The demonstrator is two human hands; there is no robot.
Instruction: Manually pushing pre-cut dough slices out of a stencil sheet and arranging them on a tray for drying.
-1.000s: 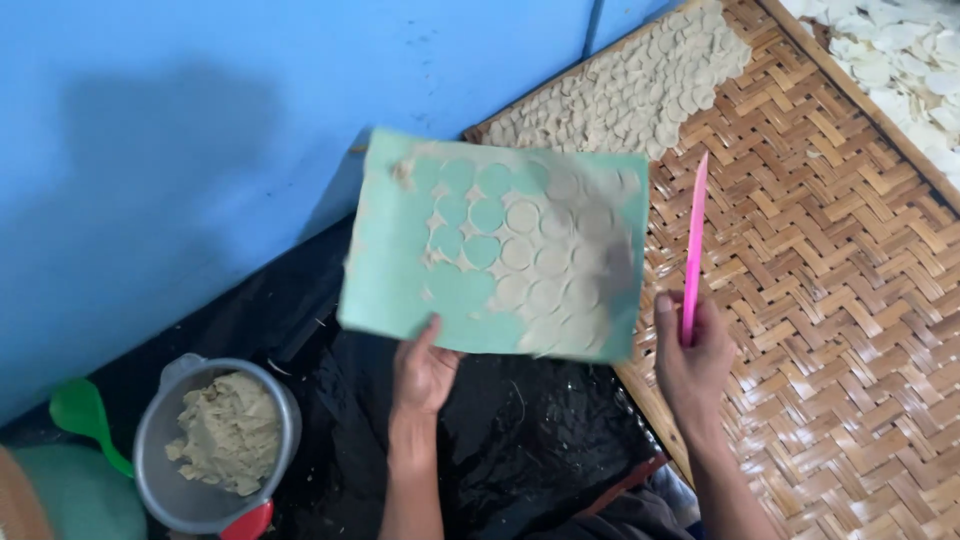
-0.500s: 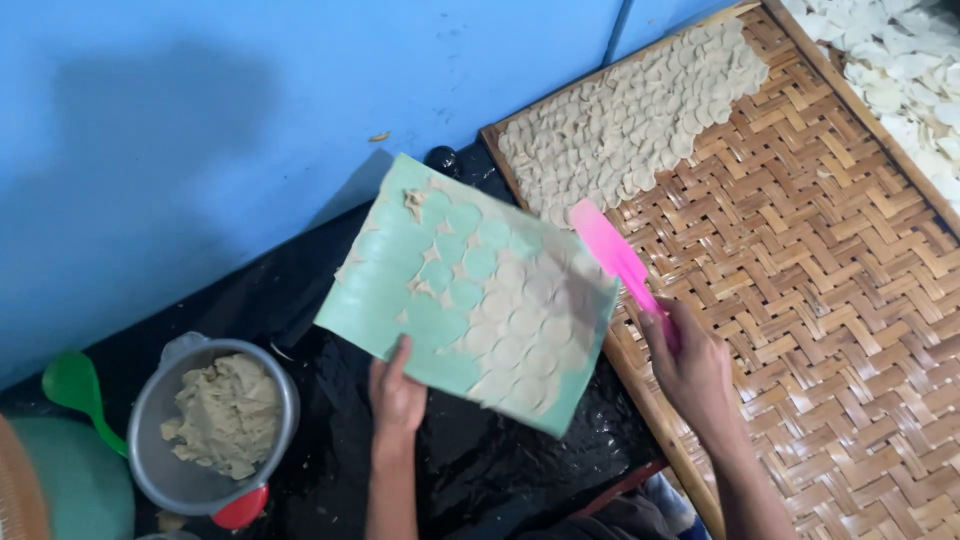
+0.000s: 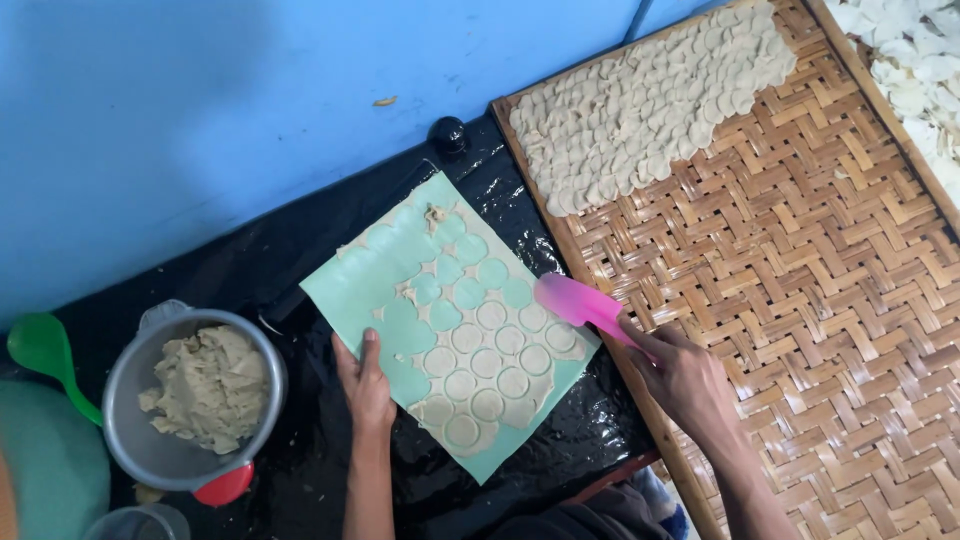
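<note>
Head view. Left hand lies flat, fingers together, pressing the near-left edge of the green mat. The mat's long axis runs diagonally away from that hand. Right hand is closed round a pink scraper. Its blade points left and touches the mat's right edge beside the cut dough rounds. No labels or signs visible.

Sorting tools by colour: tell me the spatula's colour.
Pink; the spatula in the right hand shows clearly in the head view.
</note>
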